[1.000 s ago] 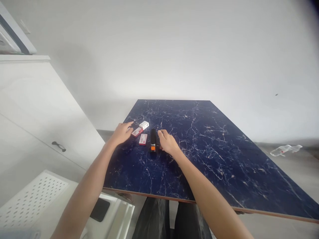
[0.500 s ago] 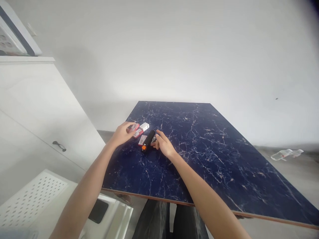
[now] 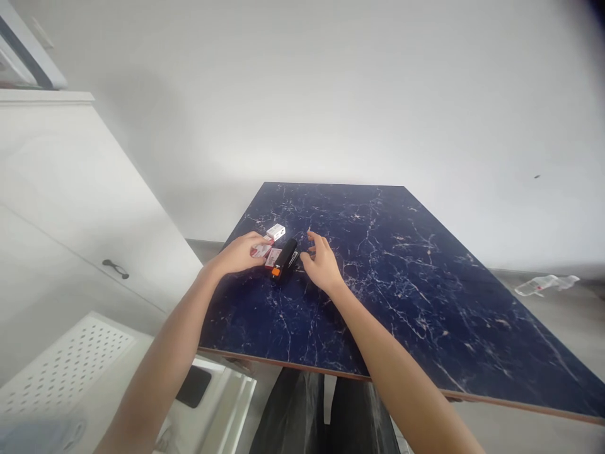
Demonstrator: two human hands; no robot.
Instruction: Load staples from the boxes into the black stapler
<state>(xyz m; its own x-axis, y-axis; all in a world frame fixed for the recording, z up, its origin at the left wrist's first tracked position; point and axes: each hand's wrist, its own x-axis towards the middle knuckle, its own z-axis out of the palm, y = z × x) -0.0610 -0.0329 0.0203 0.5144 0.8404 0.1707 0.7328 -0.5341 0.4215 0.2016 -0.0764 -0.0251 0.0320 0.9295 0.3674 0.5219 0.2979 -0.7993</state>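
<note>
My left hand (image 3: 240, 254) has its thumb and fingers closed around a small red-and-white box (image 3: 261, 250), partly hidden by the fingers. Another red-and-white box (image 3: 273, 257) lies just right of it, against a black stapler (image 3: 286, 257) with an orange end. Behind these sits a small white box (image 3: 276, 232). On the stapler's right side, my right hand (image 3: 323, 261) hovers or rests near the table with fingers apart, holding nothing. A narrow gap separates it from the stapler.
The dark blue marbled table (image 3: 397, 271) stands near a pale wall (image 3: 331, 94). A white cabinet (image 3: 85, 189) with a dark handle is at the left. Below it is a white perforated panel (image 3: 70, 359). A clear plastic bottle (image 3: 536, 285) lies beyond the table's right edge.
My right hand has come away from the stapler, to the right. My left hand has shifted right with the red-and-white box, closer to the other box and the stapler.
</note>
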